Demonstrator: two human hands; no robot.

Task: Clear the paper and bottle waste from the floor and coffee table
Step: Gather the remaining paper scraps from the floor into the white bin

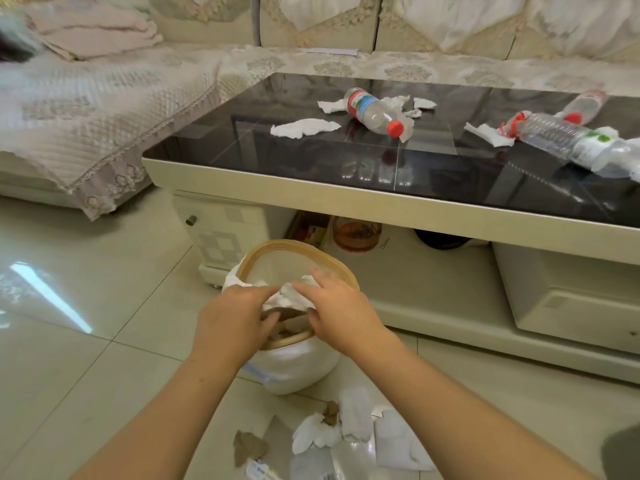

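A white waste bin [298, 365] with a wooden rim stands on the floor in front of the coffee table [311, 195]. Both hands are over its mouth. My left hand [232, 320] and my right hand [339, 306] hold a wad of white tissue [291, 296] between them, above brown paper inside the bin. On the black table top lie a red-capped bottle [374, 112], a crushed clear bottle [568, 140], a third bottle [585, 105] and torn tissue pieces [304, 128]. White and brown paper scraps [332, 431] lie on the floor below the bin.
A sofa [104, 98] with a lace cover wraps around the left and back of the table. The table's lower shelf holds a jar [356, 233] and dark items. The floor is glossy pale tile [69, 341].
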